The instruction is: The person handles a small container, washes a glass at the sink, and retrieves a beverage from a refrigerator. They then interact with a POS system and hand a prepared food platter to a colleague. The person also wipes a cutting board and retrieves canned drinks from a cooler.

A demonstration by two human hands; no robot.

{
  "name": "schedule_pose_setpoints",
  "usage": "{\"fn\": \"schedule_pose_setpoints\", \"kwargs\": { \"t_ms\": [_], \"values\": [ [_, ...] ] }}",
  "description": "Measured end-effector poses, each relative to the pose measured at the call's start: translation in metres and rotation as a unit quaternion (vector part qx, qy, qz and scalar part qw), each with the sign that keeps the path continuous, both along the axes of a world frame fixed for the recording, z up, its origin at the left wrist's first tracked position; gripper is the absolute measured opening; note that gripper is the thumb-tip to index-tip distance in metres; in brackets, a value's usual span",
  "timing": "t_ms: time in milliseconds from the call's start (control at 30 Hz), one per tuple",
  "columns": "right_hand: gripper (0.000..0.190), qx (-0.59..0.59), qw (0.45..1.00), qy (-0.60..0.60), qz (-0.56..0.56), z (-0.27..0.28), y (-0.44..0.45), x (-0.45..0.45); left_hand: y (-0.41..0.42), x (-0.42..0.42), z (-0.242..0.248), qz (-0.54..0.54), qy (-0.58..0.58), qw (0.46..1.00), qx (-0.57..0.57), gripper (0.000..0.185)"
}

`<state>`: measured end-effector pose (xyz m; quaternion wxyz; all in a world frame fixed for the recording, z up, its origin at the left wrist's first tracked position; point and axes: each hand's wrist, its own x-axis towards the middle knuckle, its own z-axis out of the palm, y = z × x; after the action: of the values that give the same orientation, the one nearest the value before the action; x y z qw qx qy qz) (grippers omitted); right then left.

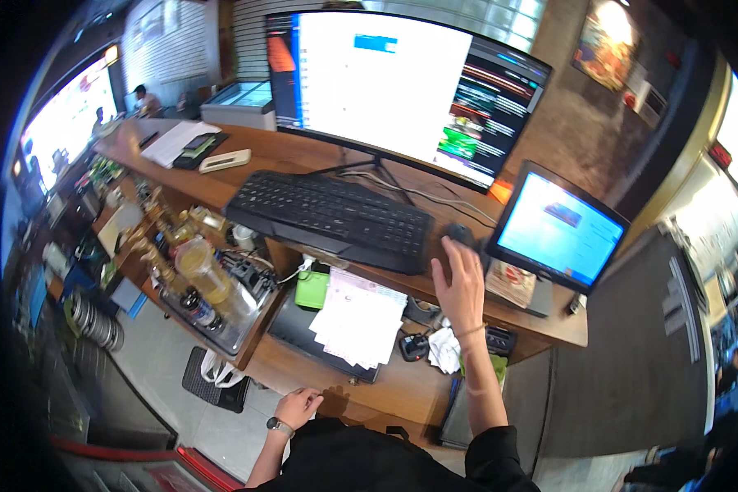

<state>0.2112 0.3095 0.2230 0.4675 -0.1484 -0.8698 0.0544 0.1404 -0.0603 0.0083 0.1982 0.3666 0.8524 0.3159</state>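
Observation:
My right hand (461, 283) is over the front of the wooden counter, its fingertips at the near side of a black computer mouse (459, 232). I cannot tell whether they touch it. The thumb stands apart, and nothing shows in the grasp. Left of it lies a black keyboard (332, 215), below a large monitor (381, 86). My left hand (299, 407), wearing a wristwatch, is low near the edge of the lower wooden shelf (400, 396). Its fingers are loosely bent and hold nothing visible. Printed papers (360, 313) lie on a dark flat case between the hands and keyboard.
A tilted touchscreen (559, 224) stands at the counter's right end. Beer taps (150, 252), a pitcher of yellow liquid (200, 264) and a dark bottle (198, 305) crowd the left side. Further back lie a phone (198, 143) and a pale remote-like device (225, 161). A distant person (147, 101) sits beyond.

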Motion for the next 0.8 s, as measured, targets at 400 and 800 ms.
{"fn": "schedule_pose_setpoints", "kwargs": {
  "t_ms": [400,800],
  "values": [
    [0.056,-0.094,0.974,-0.115,-0.169,-0.040,0.057,-0.036,-0.043,0.019,-0.020,0.085,-0.028,0.996,-0.031,0.032],
    [0.049,-0.128,0.980,-0.088,-0.125,-0.033,0.048,-0.035,-0.028,-0.001,-0.002,0.078,-0.006,0.997,-0.024,0.029]
  ]
}}
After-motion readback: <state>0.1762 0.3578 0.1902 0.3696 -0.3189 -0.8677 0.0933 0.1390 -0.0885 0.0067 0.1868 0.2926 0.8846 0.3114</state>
